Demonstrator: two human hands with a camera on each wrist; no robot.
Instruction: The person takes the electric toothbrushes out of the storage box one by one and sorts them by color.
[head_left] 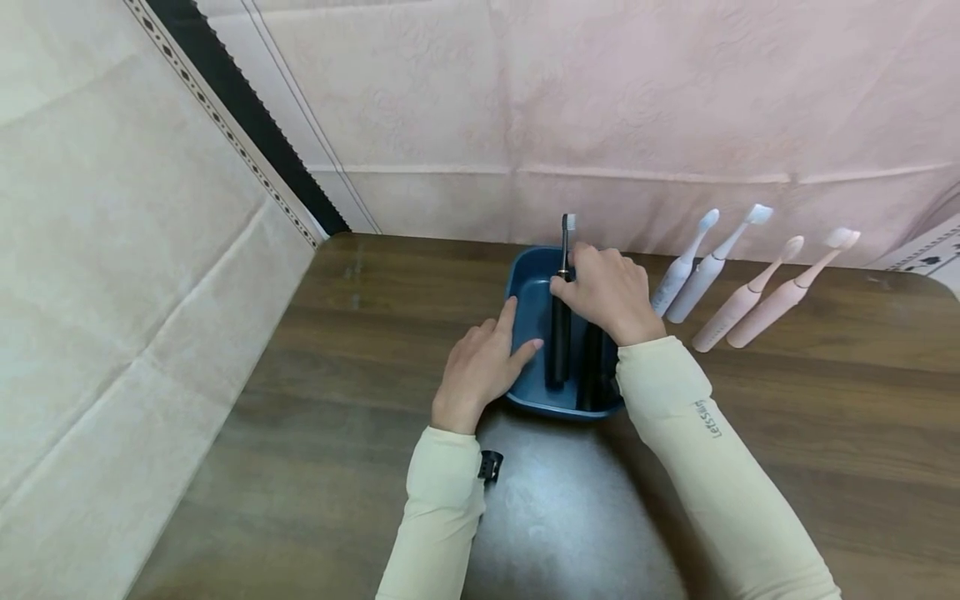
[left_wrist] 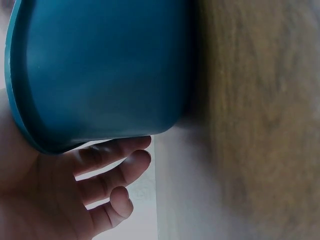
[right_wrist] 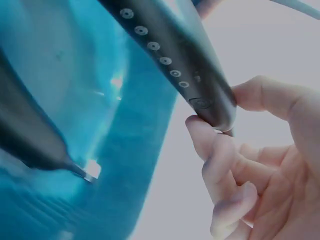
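A black electric toothbrush (head_left: pixel 558 342) with a pale-bristled head stands lengthwise over the blue plastic bin (head_left: pixel 532 292). My right hand (head_left: pixel 611 292) pinches it near the neck. In the right wrist view, thumb and forefinger hold the end of its handle, beside a button and a row of small icons. A second black toothbrush handle (right_wrist: pixel 30 120), with a bare metal shaft, lies in the bin, partly hidden by my right arm in the head view. My left hand (head_left: pixel 480 362) rests at the bin's left rim, thumb and forefinger spread, other fingers touching its outer wall.
Right of the bin, two pale blue electric toothbrushes (head_left: pixel 697 287) and two pink ones (head_left: pixel 768 312) stand on the wooden table (head_left: pixel 360 333). Cloth-covered walls (head_left: pixel 420 100) rise behind the table and along its left side.
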